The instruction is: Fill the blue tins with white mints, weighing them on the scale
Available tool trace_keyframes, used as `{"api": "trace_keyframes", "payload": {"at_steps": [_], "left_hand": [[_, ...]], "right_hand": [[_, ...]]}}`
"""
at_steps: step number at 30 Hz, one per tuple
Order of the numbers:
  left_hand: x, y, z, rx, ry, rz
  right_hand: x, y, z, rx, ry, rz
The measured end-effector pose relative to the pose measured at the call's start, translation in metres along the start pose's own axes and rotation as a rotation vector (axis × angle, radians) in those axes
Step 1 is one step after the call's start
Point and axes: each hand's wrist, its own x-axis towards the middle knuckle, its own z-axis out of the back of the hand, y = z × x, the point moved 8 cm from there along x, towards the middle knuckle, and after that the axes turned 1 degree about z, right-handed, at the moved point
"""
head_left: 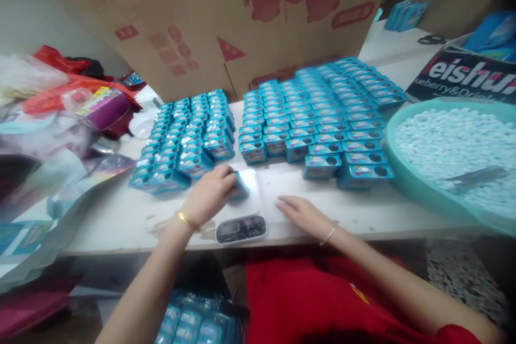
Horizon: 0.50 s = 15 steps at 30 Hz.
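Note:
My left hand (215,191) is wrapped round a small blue box (241,187) at the white platform of a digital scale (250,204). The scale's dark display faces the table's front edge. To the right of the scale, my right hand (302,213) rests low over the white table, fingers stretched out and holding nothing. Rows of blue boxes (181,134) stand behind and left of my left hand. A larger block of the same boxes (314,113) fills the table behind my right hand, each top showing a dark round spot.
At the right, a turquoise basin (415,172) holds many pale blue pieces and a metal scoop (479,176). A tall cardboard box (201,16) stands behind the rows. Plastic bags (44,97) and sheets lie left. More packs (193,325) sit below the table (121,226).

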Motion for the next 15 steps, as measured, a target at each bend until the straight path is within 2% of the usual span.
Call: {"api": "trace_keyframes", "payload": {"at_steps": [3,5,7,10,11,13,15], "left_hand": [[0.000,-0.010,-0.011,-0.005,-0.024,0.021],[-0.011,-0.014,-0.002,-0.040,-0.129,0.044],[-0.035,-0.012,0.013,-0.111,-0.247,0.100],[-0.092,-0.007,0.027,-0.239,-0.351,0.297],[-0.112,-0.010,0.024,-0.285,-0.338,0.380],[-0.145,-0.027,-0.001,-0.393,-0.205,0.504],[-0.157,-0.064,-0.053,-0.523,0.091,0.491]], "right_hand": [[-0.031,-0.021,0.033,-0.008,-0.077,-0.076],[-0.052,-0.038,0.054,-0.041,-0.124,-0.153],[-0.068,-0.056,0.071,-0.087,-0.141,-0.249],[-0.080,-0.074,0.090,-0.142,-0.164,-0.316],[-0.081,-0.075,0.093,-0.155,-0.164,-0.303],[-0.081,-0.075,0.094,-0.177,-0.149,-0.243],[-0.078,-0.071,0.090,-0.196,-0.137,-0.153]]}}
